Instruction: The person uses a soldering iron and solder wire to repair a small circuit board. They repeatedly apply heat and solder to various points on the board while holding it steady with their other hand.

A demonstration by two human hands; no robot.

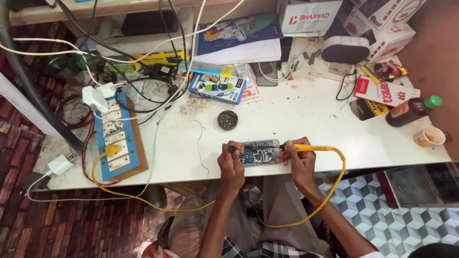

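Note:
An opened phone with its circuit board exposed (pixel 258 152) lies near the front edge of a white table (pixel 306 114). My left hand (pixel 231 165) rests on the phone's left end, fingers closed on a small dark tool. My right hand (pixel 299 160) grips a yellow soldering iron (pixel 310 148) lying level, its tip pointing left onto the board. The iron's yellow cord (pixel 334 184) loops down off the table, under my arms and up to the left.
A blue switchboard on wood (pixel 117 136) with plugs and tangled cables sits at the left. A round dark tin (pixel 227 120) lies behind the phone. Boxes, booklets, a grey speaker (pixel 345 49), a brown bottle (pixel 411 110) and a small cup (pixel 429 136) crowd the back and right.

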